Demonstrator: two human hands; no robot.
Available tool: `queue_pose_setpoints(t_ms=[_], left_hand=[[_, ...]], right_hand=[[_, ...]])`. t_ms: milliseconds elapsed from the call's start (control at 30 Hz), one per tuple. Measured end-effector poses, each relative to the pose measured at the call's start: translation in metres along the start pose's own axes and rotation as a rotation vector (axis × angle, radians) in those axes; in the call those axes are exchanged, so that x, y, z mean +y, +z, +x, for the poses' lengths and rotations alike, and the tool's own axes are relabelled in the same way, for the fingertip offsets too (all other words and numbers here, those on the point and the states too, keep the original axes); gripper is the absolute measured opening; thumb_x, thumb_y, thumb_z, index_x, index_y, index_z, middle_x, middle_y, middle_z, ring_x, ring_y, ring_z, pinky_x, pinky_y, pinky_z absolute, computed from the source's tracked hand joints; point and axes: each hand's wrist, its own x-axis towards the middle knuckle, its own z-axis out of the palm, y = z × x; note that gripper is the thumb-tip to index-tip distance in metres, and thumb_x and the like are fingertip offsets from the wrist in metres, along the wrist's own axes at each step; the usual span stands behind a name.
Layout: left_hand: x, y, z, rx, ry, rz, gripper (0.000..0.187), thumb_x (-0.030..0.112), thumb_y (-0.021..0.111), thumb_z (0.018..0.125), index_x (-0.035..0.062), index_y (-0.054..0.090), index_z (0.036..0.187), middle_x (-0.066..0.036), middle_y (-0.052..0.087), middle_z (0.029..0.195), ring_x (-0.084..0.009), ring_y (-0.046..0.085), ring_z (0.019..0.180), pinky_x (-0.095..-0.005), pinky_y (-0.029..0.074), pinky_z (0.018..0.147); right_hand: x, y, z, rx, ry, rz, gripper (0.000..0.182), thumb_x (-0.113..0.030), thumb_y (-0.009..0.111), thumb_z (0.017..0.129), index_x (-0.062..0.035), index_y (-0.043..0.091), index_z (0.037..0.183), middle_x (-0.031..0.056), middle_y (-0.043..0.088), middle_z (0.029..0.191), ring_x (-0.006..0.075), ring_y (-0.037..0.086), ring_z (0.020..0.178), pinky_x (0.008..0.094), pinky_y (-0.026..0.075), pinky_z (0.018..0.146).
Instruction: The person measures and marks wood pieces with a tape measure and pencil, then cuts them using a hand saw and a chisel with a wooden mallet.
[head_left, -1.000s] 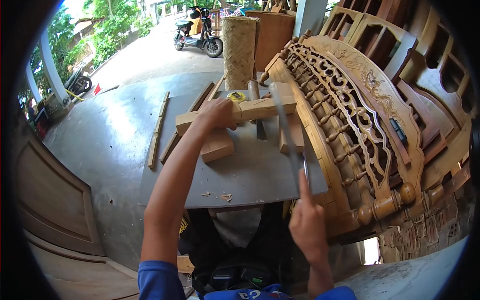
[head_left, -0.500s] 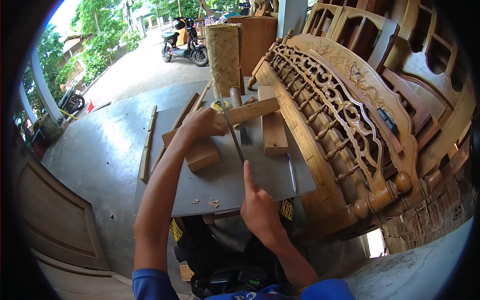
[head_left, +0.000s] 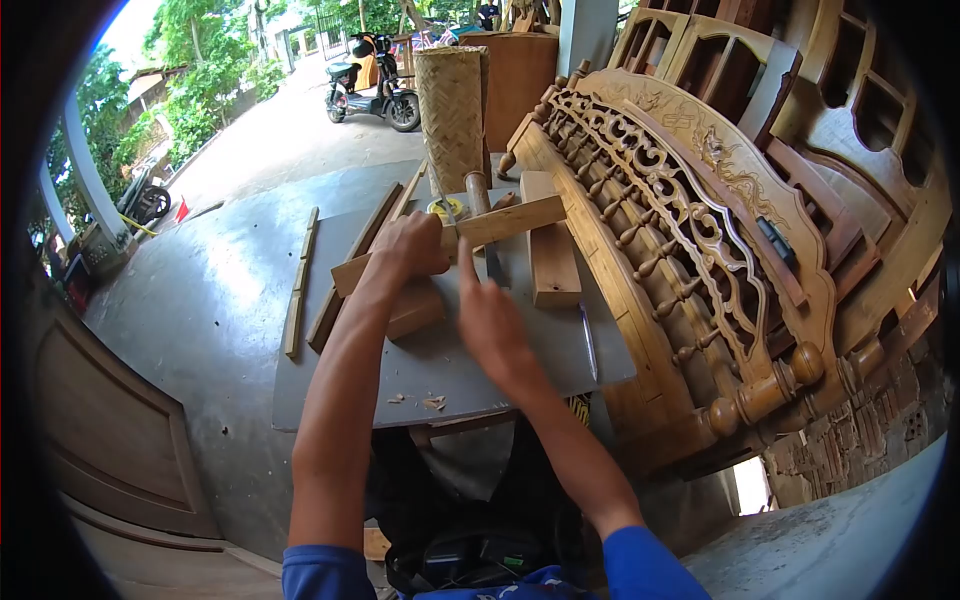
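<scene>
A wooden bar (head_left: 512,222) lies slantwise across two wooden blocks, the right one (head_left: 552,262) long and the left one (head_left: 416,308) short. My left hand (head_left: 412,243) is closed round the bar left of its middle. My right hand (head_left: 490,322) is closed with its index finger stretched along a thin metal tool (head_left: 448,212) that crosses the bar; its handle is hidden in the hand. Behind the bar stand a round wooden handle (head_left: 476,190) and a yellow tape roll (head_left: 440,206).
Wood strips (head_left: 301,285) lie on the left of the grey board (head_left: 400,400), a pen-like object (head_left: 588,342) on its right and shavings (head_left: 433,403) near its front. A carved wooden frame (head_left: 680,200) leans at right; a woven roll (head_left: 452,120) stands behind.
My right hand has moved forward and left, up to the bar, pushing the metal tool forward so less of it shows on the near side. My left hand stays on the bar.
</scene>
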Motion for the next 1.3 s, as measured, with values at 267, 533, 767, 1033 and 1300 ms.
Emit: queue_pose_setpoints(t_ms=[267,533,767,1033,1300], left_hand=[[-0.006,-0.004,0.008,-0.078,-0.033,-0.067,0.036,0.033,0.065,0.061,0.0036,0.065,0.082,-0.017,0.063,0.086,-0.0292,0.062,0.082,-0.0377,0.049,0.074],[-0.003,-0.011,0.004,-0.067,-0.106,-0.059,0.037,0.034,0.066,0.06,0.0049,0.065,0.083,-0.015,0.063,0.089,-0.0272,0.061,0.083,-0.0371,0.049,0.073],[-0.003,0.002,0.006,0.021,-0.029,0.045,0.023,0.024,0.061,0.064,0.0045,0.065,0.075,-0.015,0.064,0.082,-0.0281,0.063,0.077,-0.036,0.05,0.072],[-0.006,0.004,0.001,0.108,0.06,0.07,0.02,0.019,0.062,0.058,0.0012,0.063,0.067,-0.02,0.061,0.068,-0.0319,0.062,0.067,-0.0393,0.051,0.063],[-0.017,0.017,0.016,0.133,0.046,0.007,0.028,0.027,0.063,0.065,-0.0003,0.062,0.07,-0.02,0.061,0.072,-0.0323,0.062,0.07,-0.0413,0.049,0.064]], right_hand=[[-0.003,-0.009,-0.005,0.034,-0.02,-0.057,0.057,0.001,0.041,0.077,-0.0049,0.028,0.132,0.0266,0.058,0.073,0.0397,0.059,0.071,0.0453,0.048,0.065],[-0.013,-0.078,-0.041,-0.19,0.059,-0.093,0.055,-0.001,0.048,0.074,0.0011,0.034,0.127,0.0251,0.059,0.076,0.0365,0.06,0.08,0.0449,0.048,0.071],[-0.01,-0.005,0.063,-0.054,-0.027,-0.068,0.046,-0.003,0.044,0.079,0.0048,0.036,0.123,0.026,0.058,0.089,0.0376,0.059,0.083,0.0435,0.049,0.073],[-0.007,-0.039,-0.082,-0.222,0.124,-0.133,0.068,0.002,0.047,0.072,-0.0047,0.021,0.135,0.0242,0.057,0.075,0.0387,0.059,0.073,0.044,0.048,0.064],[-0.002,0.013,0.06,0.058,-0.081,-0.021,0.054,0.001,0.045,0.073,0.0054,0.034,0.125,0.0293,0.057,0.074,0.0407,0.058,0.074,0.0465,0.047,0.066]])
